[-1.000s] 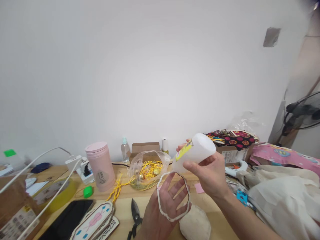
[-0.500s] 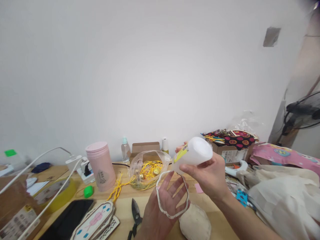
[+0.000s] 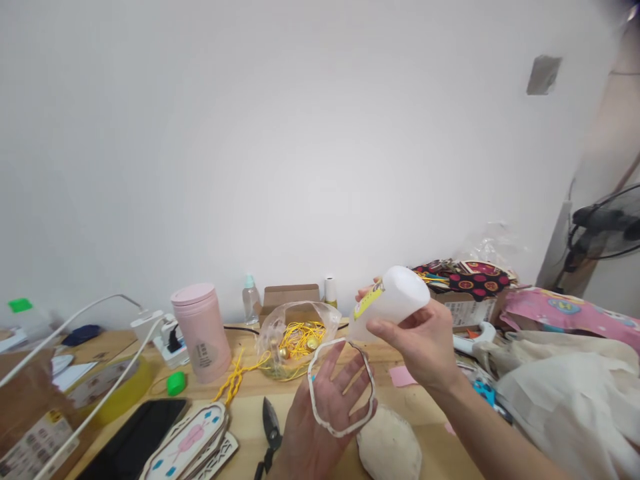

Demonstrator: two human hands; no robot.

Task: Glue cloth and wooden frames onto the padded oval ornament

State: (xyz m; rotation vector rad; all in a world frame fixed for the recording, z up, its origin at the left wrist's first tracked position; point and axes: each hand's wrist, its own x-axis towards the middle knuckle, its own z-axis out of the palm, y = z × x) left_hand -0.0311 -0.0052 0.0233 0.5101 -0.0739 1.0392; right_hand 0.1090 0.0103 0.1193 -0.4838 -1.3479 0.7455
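Observation:
My right hand (image 3: 417,340) is wrapped round a translucent white plastic bottle (image 3: 393,300) with a yellow label. The bottle is tipped, its base up to the right and its lower end down to the left. My left hand (image 3: 337,393), palm up with fingers spread, holds a thin white wavy-edged ring (image 3: 314,400) across the palm and fingers. The bottle's lower end is close to the ring's top edge; I cannot tell whether they touch. A pale rounded flat piece (image 3: 390,443) lies on the table beside my left hand.
Black-bladed scissors (image 3: 271,423) lie left of my left hand. Decorated flat pieces (image 3: 190,437), a phone (image 3: 135,440) and a pink canister (image 3: 203,333) are further left. Behind is a clear bag with yellow cord (image 3: 300,340). Pale cloth (image 3: 560,387) is heaped at right.
The bottle and my right hand have shifted slightly right. My left hand tilts the ring a little to the left. More of a pink paper on the table shows.

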